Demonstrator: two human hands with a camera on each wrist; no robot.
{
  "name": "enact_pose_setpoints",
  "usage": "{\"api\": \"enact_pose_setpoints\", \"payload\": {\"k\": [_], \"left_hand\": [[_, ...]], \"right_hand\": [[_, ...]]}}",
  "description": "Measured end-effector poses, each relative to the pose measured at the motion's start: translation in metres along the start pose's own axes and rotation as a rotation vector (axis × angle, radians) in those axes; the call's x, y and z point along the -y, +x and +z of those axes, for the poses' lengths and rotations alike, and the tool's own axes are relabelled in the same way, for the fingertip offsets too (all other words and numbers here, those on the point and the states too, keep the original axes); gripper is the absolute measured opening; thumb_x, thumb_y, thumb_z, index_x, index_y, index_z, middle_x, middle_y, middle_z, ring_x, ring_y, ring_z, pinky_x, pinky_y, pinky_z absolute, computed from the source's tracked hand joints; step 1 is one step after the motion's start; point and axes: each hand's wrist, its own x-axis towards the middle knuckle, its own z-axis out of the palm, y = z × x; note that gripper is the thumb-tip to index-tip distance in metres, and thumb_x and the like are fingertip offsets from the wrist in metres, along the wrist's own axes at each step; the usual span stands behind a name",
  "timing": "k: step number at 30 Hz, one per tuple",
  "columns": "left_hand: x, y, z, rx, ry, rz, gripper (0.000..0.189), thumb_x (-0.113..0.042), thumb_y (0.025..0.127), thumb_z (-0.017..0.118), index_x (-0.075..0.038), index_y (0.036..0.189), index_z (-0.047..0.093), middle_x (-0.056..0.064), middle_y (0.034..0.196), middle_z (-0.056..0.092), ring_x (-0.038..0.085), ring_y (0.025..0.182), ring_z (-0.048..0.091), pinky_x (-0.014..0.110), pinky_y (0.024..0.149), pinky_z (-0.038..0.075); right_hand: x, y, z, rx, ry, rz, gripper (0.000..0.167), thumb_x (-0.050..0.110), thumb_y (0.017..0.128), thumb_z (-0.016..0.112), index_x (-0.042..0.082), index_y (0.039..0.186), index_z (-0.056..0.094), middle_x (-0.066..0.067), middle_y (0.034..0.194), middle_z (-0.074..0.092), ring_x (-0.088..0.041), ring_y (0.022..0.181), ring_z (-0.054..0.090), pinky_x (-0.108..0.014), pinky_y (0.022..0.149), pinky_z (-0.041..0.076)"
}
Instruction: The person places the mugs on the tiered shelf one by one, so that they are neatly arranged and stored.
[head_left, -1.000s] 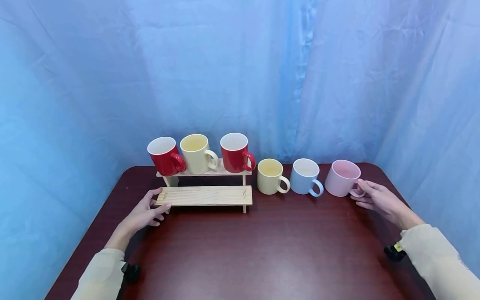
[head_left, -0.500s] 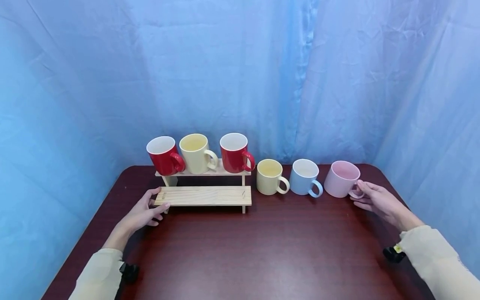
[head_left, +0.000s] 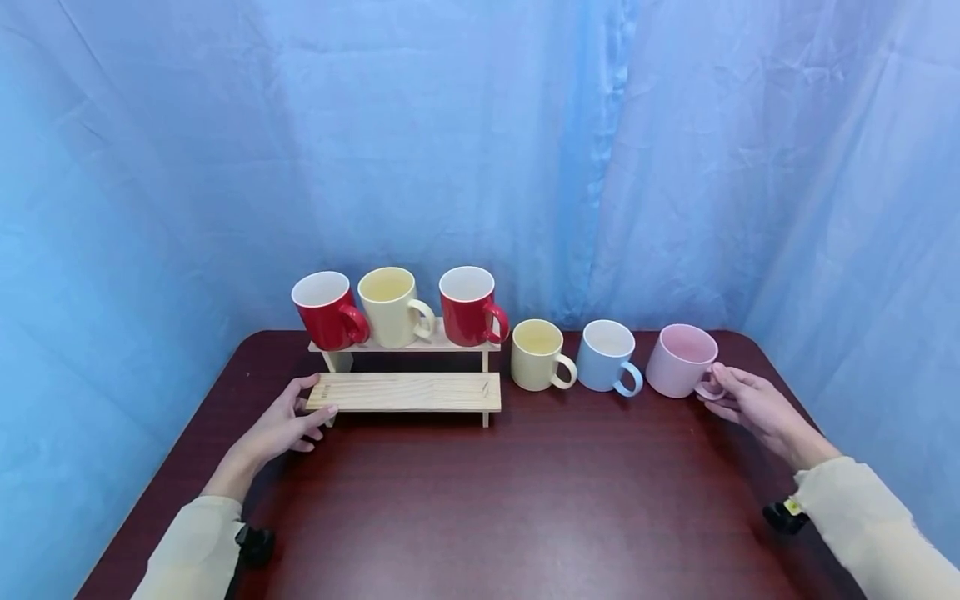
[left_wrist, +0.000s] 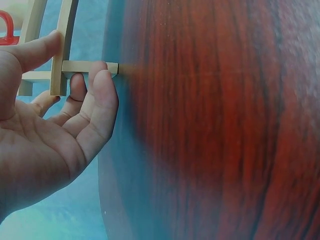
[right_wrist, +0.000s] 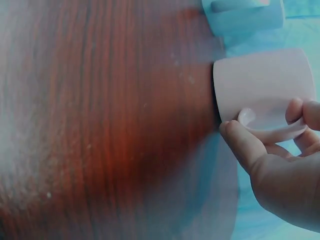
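Observation:
In the head view, my left hand [head_left: 281, 425] holds the left end of the lower board of a two-step wooden shelf [head_left: 405, 392]. The thumb lies over the board and the other fingers curl behind and under it, as the left wrist view shows beside the shelf leg [left_wrist: 90, 67]. My right hand [head_left: 757, 408] pinches the handle of a pink mug [head_left: 677, 367], which stands upright at the right end of the row. From the right wrist view, fingers and thumb close round the handle of this mug [right_wrist: 265, 85].
On the upper step stand a red mug [head_left: 327, 321], a pale yellow mug [head_left: 387, 312] and another red mug [head_left: 467, 312]. Between shelf and pink mug, a yellow mug [head_left: 534, 362] and a light blue mug [head_left: 602, 364] stand on the dark wooden table [head_left: 525, 500]. Blue curtains [head_left: 450, 150] hang behind.
The whole scene has shifted slightly left in the head view. Both hands keep their holds, and shelf and mugs stand as before.

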Motion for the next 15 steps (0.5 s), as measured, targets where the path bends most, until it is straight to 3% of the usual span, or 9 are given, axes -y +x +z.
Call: {"api": "enact_pose_setpoints", "payload": {"k": [5, 9, 15], "left_hand": [[-0.002, 0.002, 0.0, 0.008, 0.0, -0.001, 0.088, -0.037, 0.096, 0.071, -0.006, 0.159, 0.017, 0.022, 0.114, 0.052, 0.027, 0.083, 0.065, 0.04, 0.069, 0.06], [-0.002, 0.001, -0.001, 0.014, 0.001, 0.011, 0.089, -0.037, 0.096, 0.07, -0.005, 0.159, 0.016, 0.022, 0.113, 0.052, 0.027, 0.083, 0.065, 0.041, 0.068, 0.06], [-0.001, -0.001, -0.001, 0.015, 0.002, 0.007, 0.089, -0.037, 0.097, 0.07, -0.005, 0.159, 0.015, 0.022, 0.113, 0.052, 0.026, 0.083, 0.065, 0.041, 0.068, 0.06]], "right_hand": [[0.021, -0.008, 0.004, 0.062, 0.09, -0.068, 0.028, 0.024, 0.108, 0.048, 0.001, 0.101, 0.062, -0.006, 0.104, 0.068, -0.015, 0.103, 0.071, -0.031, 0.088, 0.057], [0.042, -0.018, 0.011, 0.118, 0.094, -0.12, 0.028, 0.02, 0.109, 0.045, -0.001, 0.098, 0.06, -0.008, 0.106, 0.067, -0.018, 0.104, 0.071, -0.032, 0.089, 0.056], [0.07, -0.031, 0.028, 0.221, 0.093, -0.161, 0.03, 0.016, 0.111, 0.039, -0.002, 0.105, 0.062, -0.01, 0.114, 0.068, -0.021, 0.109, 0.07, -0.035, 0.095, 0.053]]}}
